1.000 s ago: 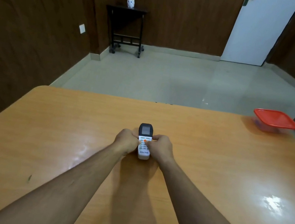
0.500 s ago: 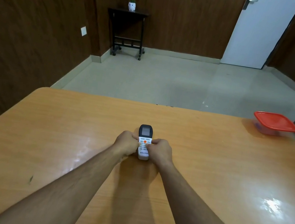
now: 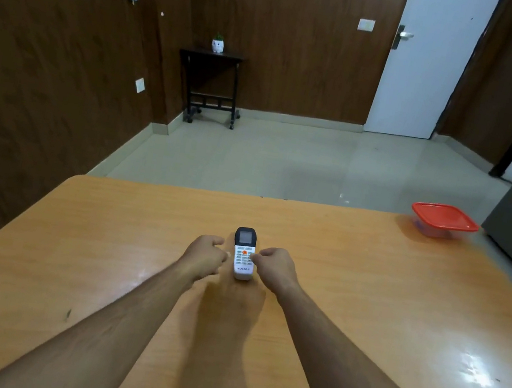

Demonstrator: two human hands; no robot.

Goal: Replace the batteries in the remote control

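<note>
Curling loosely, left hand (image 3: 203,254) fingers and right hand (image 3: 273,264) fingers, flanking the remote (image 3: 243,254) lying face-up between them on the table (image 3: 366,297); touching or just apart, impossible telling. Risking pushing the remote away if gripping unevenly. Hiding underneath: the battery cover. Sitting well beyond, right: a red-lidded box (image 3: 445,220), contents unclear.

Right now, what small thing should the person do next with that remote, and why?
Probably grip the remote and turn it over. It lies buttons-up on the table, so its back is hidden, and the left hand and right hand flank it without clearly gripping.
</note>
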